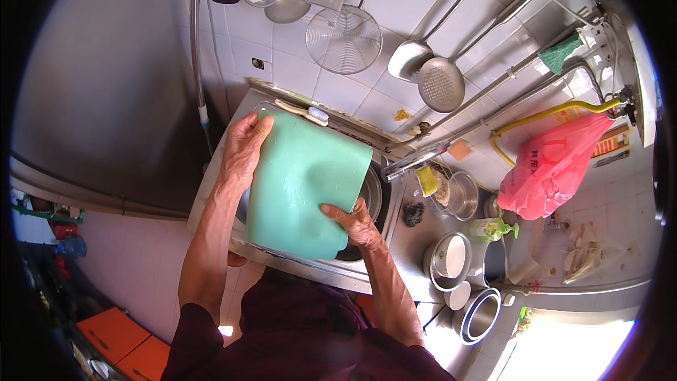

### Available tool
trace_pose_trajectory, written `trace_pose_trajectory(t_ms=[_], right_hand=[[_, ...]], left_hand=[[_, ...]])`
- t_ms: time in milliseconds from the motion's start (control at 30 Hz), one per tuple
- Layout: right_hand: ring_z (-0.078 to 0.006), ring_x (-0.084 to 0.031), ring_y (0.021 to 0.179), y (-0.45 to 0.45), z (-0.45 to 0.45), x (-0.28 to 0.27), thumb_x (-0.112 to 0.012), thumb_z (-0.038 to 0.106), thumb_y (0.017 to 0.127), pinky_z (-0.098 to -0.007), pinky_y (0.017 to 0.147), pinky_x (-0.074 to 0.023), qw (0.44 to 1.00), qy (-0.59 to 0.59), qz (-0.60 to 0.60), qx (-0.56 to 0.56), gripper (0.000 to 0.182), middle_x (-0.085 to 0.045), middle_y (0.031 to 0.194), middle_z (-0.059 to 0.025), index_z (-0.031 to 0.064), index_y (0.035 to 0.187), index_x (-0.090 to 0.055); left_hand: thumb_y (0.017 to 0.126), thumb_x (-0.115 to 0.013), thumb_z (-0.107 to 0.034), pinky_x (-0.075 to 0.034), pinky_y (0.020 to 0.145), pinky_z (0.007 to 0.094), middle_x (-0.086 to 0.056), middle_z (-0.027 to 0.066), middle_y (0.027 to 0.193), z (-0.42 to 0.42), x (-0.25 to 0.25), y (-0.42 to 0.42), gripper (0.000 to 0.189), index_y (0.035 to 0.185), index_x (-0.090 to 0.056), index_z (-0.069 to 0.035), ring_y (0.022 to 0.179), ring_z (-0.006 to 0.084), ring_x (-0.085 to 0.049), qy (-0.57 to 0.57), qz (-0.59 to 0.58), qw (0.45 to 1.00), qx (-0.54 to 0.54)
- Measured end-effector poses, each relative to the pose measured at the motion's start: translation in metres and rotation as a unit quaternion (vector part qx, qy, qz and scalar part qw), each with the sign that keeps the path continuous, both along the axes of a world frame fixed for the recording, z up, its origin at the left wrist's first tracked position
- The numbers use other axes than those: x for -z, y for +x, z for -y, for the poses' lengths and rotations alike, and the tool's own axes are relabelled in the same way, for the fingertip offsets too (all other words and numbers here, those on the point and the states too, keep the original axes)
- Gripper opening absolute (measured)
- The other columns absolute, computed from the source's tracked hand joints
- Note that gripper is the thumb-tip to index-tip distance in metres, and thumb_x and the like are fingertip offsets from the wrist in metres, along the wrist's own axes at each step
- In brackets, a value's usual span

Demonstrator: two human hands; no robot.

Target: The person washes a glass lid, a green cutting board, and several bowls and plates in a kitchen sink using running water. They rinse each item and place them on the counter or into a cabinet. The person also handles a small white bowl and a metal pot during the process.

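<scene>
A flexible mint-green sheet (307, 185), wet-looking and bowed, is held up over the sink. My left hand (244, 151) grips its upper left edge, thumb on the near face. My right hand (355, 225) pinches its lower right edge, thumb in front. Behind the sheet, part of a round metal basin (374, 193) shows in the sink; the rest is hidden. A brush (317, 115) with pale bristles lies on the back ledge, just beyond the sheet's top edge. The faucet (415, 161) is to the right of the sheet.
On the right counter are a dark scouring pad (413, 214), a yellow sponge (426, 181), a green pump bottle (489, 229), stacked bowls (450, 256) and a basin (480, 317). A strainer (344, 39) and spatulas hang on the tiled wall. A red plastic bag (555, 169) hangs right.
</scene>
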State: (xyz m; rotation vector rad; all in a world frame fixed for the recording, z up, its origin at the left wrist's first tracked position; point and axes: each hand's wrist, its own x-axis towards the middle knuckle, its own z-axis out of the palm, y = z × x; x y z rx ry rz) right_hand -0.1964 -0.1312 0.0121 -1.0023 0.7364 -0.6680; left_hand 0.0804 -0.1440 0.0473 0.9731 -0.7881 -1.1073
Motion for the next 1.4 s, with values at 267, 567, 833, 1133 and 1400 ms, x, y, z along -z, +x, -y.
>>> trace_pose_trajectory(t_ms=[267, 567, 833, 1133, 1400], right_hand=[[-0.0044, -0.063, 0.074, -0.003, 0.013, -0.022, -0.064, 0.008, 0.102, -0.0241, 0.064, -0.0526, 0.994, -0.097, -0.049, 0.001, 0.013, -0.072, 0.086, 0.0027, 0.0041, 0.108, -0.075], [-0.0066, -0.065, 0.079, -0.006, 0.014, -0.019, -0.065, 0.006, 0.101, -0.0254, 0.068, -0.0542, 0.998, -0.036, 0.017, 0.056, 0.015, -0.073, 0.095, 0.0018, 0.0058, 0.113, -0.076], [-0.0110, -0.068, 0.089, -0.002, 0.017, -0.009, -0.065, 0.000, 0.099, -0.0278, 0.078, -0.0578, 0.999, 0.013, 0.035, 0.038, 0.021, -0.074, 0.104, -0.0019, 0.0070, 0.115, -0.076], [-0.0277, -0.069, 0.113, -0.018, 0.024, 0.019, -0.066, -0.005, 0.091, -0.0384, 0.095, -0.0597, 0.966, 0.177, 0.176, 0.063, 0.036, -0.065, 0.135, -0.0169, 0.0025, 0.127, -0.068], [-0.0395, -0.052, 0.137, -0.020, 0.018, 0.027, -0.065, 0.003, 0.086, -0.0472, 0.108, -0.0502, 0.961, 0.103, 0.257, 0.013, 0.012, -0.040, 0.159, -0.0250, 0.0061, 0.087, -0.077]], left_hand=[[0.091, -0.080, -0.034, -0.047, 0.107, 0.0379, -0.062, 0.0089, 0.133, -0.014, 0.049, -0.009, 0.073, 0.146, -0.044, -0.002, 0.125, 0.0215, -0.059, -0.010, -0.159, 0.985, 0.069], [0.080, -0.088, -0.018, -0.055, 0.100, 0.0340, -0.062, 0.0097, 0.135, -0.049, 0.094, -0.012, 0.090, 0.152, -0.039, 0.002, 0.121, 0.0219, -0.064, 0.064, -0.230, 0.947, 0.217], [0.089, -0.076, -0.003, -0.059, 0.090, 0.0316, -0.065, 0.0093, 0.131, -0.040, 0.058, -0.003, 0.062, 0.146, -0.051, -0.007, 0.112, 0.0164, -0.066, 0.091, -0.112, 0.982, 0.121], [0.088, -0.080, -0.018, -0.053, 0.073, 0.0237, -0.065, 0.0125, 0.123, -0.029, 0.061, 0.003, 0.013, 0.091, -0.078, -0.005, 0.088, 0.0136, -0.067, -0.015, -0.063, 0.989, 0.133], [0.084, -0.080, -0.006, -0.062, 0.079, 0.0323, -0.055, 0.0210, 0.143, -0.024, 0.046, 0.024, 0.018, 0.071, -0.069, -0.004, 0.092, 0.0204, -0.074, -0.058, -0.028, 0.989, 0.135]])
